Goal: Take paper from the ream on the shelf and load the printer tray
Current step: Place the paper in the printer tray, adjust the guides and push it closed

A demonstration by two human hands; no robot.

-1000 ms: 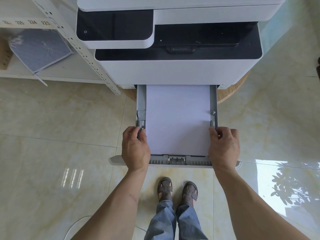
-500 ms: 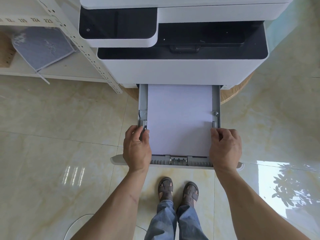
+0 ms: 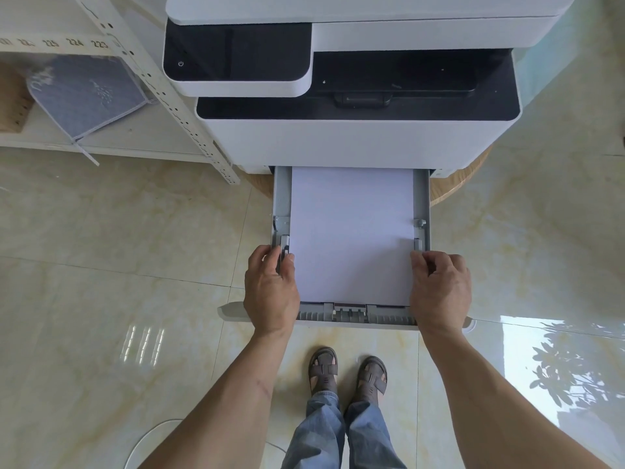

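Note:
A white printer (image 3: 358,143) stands in front of me with its grey paper tray (image 3: 422,198) pulled out toward me. A stack of white paper (image 3: 351,231) lies flat in the tray between the side guides. My left hand (image 3: 270,289) grips the tray's left side, fingers pinched on the left paper guide. My right hand (image 3: 439,289) is curled over the tray's right side, fingertips at the paper's right edge beside the right guide. The ream is not in view.
A white metal shelf (image 3: 145,72) with numbered labels stands at the left and holds a grey-blue folded cloth (image 3: 84,96). The printer rests on a round wooden stand (image 3: 463,184). Glossy tile floor lies all around; my sandalled feet (image 3: 348,370) are below the tray. A white cable (image 3: 148,438) curves at bottom left.
Both hands stay on the tray's sides with only slight finger shifts. The view has shifted a little, so printer and tray sit slightly to the right.

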